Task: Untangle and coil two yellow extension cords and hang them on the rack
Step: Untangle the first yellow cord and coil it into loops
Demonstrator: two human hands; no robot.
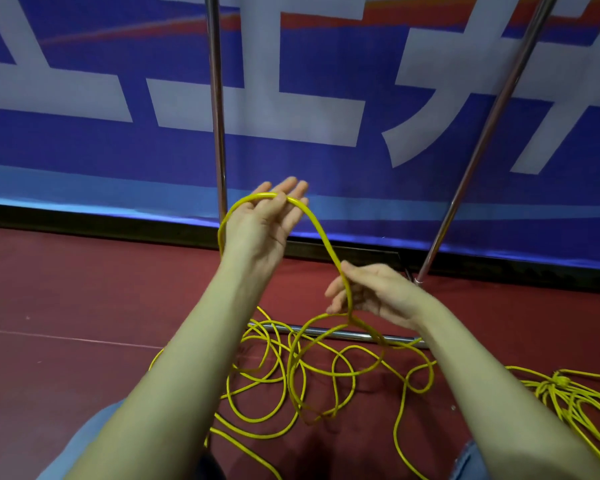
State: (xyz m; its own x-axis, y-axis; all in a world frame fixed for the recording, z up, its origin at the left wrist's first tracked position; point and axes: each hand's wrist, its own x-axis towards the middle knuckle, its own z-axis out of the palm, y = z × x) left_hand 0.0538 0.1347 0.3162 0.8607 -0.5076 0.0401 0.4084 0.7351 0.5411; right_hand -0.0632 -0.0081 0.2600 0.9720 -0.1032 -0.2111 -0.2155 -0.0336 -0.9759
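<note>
From the head camera, I was in the coiling step, with the untangling only partly done. My left hand (264, 223) was raised, palm up, fingers nearly straight and close together, and a loop of the yellow extension cord (321, 233) lay draped over them near the tips, one side of it running down behind my wrist. My right hand (371, 292) sat lower and just to the right, its thumb and fingers pinching the same cord where it came down off the left hand. Below that pinch the cord dropped into a loose sprawl of loops (291, 375) on the red floor (84, 306), between my forearms and over the rack's chrome base bar (329, 332).

The second yellow cord (568, 393) lay in a knotted bundle at the right edge of the floor, well apart from my hands and untouched. The rack's two chrome uprights (217, 98) rose against the blue banner (84, 150) at the far edge of the floor. No cord hung on what showed of the rack; its top was out of view.

The next move, as I judged it, called for feeding slack up with the right hand and laying another turn over the left. The loops on the floor crossed each other, so I expected I would need to pull slowly and watch for a snag.
</note>
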